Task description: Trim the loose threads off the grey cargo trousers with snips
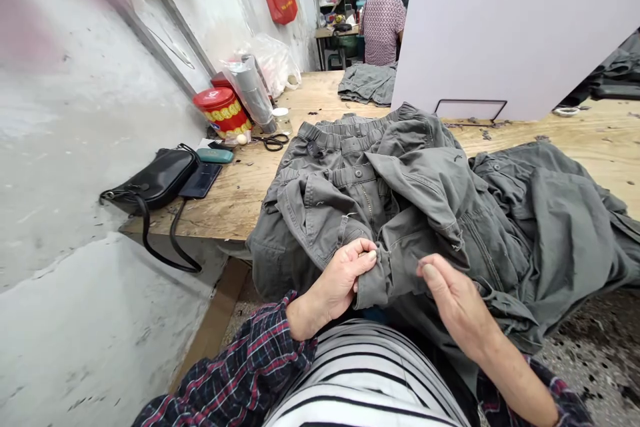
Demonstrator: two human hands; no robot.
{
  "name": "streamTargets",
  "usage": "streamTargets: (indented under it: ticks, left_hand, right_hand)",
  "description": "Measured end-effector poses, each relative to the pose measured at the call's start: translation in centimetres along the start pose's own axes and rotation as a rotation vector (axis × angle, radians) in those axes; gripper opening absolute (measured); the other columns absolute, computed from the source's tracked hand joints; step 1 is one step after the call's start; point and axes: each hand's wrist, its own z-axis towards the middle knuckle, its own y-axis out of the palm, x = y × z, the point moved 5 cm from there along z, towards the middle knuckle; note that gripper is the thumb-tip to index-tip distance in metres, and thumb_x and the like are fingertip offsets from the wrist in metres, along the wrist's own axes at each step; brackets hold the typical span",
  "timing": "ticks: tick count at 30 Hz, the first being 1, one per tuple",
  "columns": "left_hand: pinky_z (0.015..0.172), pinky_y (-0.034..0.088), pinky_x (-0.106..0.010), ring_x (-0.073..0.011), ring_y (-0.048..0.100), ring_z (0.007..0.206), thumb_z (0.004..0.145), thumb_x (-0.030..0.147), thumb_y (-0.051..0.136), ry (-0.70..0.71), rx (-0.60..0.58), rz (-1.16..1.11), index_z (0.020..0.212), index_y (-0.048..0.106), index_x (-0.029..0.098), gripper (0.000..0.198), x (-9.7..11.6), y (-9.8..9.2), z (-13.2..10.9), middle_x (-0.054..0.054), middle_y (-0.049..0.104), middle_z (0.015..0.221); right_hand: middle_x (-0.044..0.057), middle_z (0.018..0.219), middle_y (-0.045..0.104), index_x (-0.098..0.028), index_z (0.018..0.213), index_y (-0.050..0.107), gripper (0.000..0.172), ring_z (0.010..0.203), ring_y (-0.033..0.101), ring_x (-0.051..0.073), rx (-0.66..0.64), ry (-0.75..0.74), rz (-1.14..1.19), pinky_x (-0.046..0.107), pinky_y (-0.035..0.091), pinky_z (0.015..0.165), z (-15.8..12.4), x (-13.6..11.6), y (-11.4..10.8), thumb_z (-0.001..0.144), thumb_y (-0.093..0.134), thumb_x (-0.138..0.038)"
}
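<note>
Grey-green trousers (425, 173) lie in a pile over the table's near edge, with a button, a zip and elastic waistbands showing. My left hand (347, 275) pinches a fold of the grey cloth near the front of the pile. Just to the right, my right hand (453, 297) is closed, thumb against the fingers, a little above the cloth; whatever sits between its fingertips is too small to make out. Loose light threads stick out of the fabric in several spots.
Black scissors (273, 141), a small jar (283, 121) and a red tin (223, 112) stand at the back left. A black handbag (159, 177) and a phone (201, 180) lie by the wall. A white board (495, 27) rises behind the pile. A person (383, 27) sits beyond.
</note>
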Motion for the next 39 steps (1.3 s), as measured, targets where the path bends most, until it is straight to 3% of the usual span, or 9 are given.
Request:
streamTargets:
  ticks: [5,12,15,17,20,22,26,29,39]
  left_hand:
    - [0.036,0.02,-0.015,-0.0007,0.031,0.037,0.068,0.033,0.071,0.017,-0.003,-0.003,0.083,0.049,0.016,0.031,0.0,0.1,-0.1,0.006,0.05,0.058]
    - [0.038,0.024,-0.016,-0.0018,0.032,0.038,0.069,0.035,0.07,0.032,-0.011,0.048,0.083,0.05,0.017,0.03,-0.3,0.4,-0.3,0.007,0.047,0.056]
    - [0.035,0.022,-0.017,-0.0026,0.029,0.035,0.07,0.04,0.067,0.037,-0.023,0.23,0.082,0.054,0.017,0.03,0.2,0.2,-0.8,0.008,0.043,0.051]
    - [0.037,0.024,-0.018,-0.0034,0.033,0.038,0.073,0.043,0.063,0.144,0.05,0.405,0.081,0.059,0.015,0.03,1.8,-0.8,-1.2,0.006,0.045,0.053]
    - [0.043,0.029,-0.018,-0.0041,0.04,0.045,0.076,0.042,0.061,0.442,0.334,0.563,0.082,0.065,0.014,0.029,5.7,-3.9,-1.8,0.001,0.056,0.065]
    - [0.041,0.027,-0.019,-0.0037,0.039,0.042,0.074,0.041,0.063,0.475,0.438,0.59,0.087,0.065,0.014,0.029,7.2,-5.6,-1.4,0.001,0.057,0.066]
    - [0.036,0.022,-0.019,-0.0018,0.034,0.035,0.064,0.035,0.071,0.292,0.377,0.53,0.089,0.062,0.011,0.035,7.1,-6.4,0.5,0.002,0.058,0.062]
    - [0.034,0.02,-0.018,-0.0007,0.031,0.034,0.06,0.029,0.072,0.305,0.331,0.393,0.086,0.058,0.01,0.035,6.7,-5.3,0.9,0.003,0.058,0.06]
    - [0.035,0.027,-0.016,-0.0021,0.038,0.035,0.068,0.023,0.067,0.327,0.092,0.282,0.125,0.033,0.016,0.067,7.3,-2.9,-0.3,0.002,0.063,0.068]
  right_hand:
    - [-0.002,0.06,0.052,-0.022,0.076,0.048,0.032,0.054,0.05,0.012,-0.056,-0.033,-0.078,0.024,0.038,0.051,-0.4,-1.1,2.4,0.094,0.027,-0.038]
    - [-0.002,0.057,0.054,-0.022,0.072,0.047,0.034,0.052,0.05,0.014,0.04,-0.178,-0.386,0.025,0.034,0.05,0.3,-1.9,2.3,0.094,0.028,-0.038]
    - [-0.002,0.052,0.051,-0.022,0.065,0.044,0.035,0.048,0.048,0.014,0.072,-0.25,-0.488,0.025,0.031,0.049,0.4,-2.0,2.3,0.094,0.03,-0.037]
    - [-0.002,0.051,0.051,-0.022,0.064,0.042,0.035,0.048,0.048,0.014,0.076,-0.284,-0.513,0.025,0.03,0.048,0.5,-2.0,2.5,0.094,0.032,-0.037]
    - [-0.002,0.051,0.05,-0.022,0.063,0.041,0.036,0.048,0.048,0.014,0.073,-0.31,-0.522,0.025,0.03,0.049,0.5,-2.1,2.6,0.094,0.032,-0.037]
    - [-0.003,0.051,0.05,-0.022,0.063,0.04,0.036,0.048,0.048,0.014,0.063,-0.314,-0.513,0.025,0.03,0.049,0.7,-2.3,2.4,0.094,0.032,-0.037]
    - [-0.003,0.051,0.05,-0.023,0.064,0.041,0.036,0.048,0.047,0.013,0.034,-0.301,-0.468,0.024,0.031,0.049,1.8,-3.4,1.9,0.094,0.03,-0.039]
    - [-0.003,0.054,0.053,-0.023,0.067,0.044,0.035,0.048,0.049,0.013,-0.026,-0.279,-0.439,0.024,0.03,0.049,3.3,-4.3,2.2,0.094,0.029,-0.039]
    - [-0.002,0.059,0.057,-0.023,0.075,0.05,0.034,0.053,0.052,0.015,-0.163,-0.283,-0.511,0.026,0.027,0.052,7.2,-6.8,4.5,0.094,0.03,-0.041]
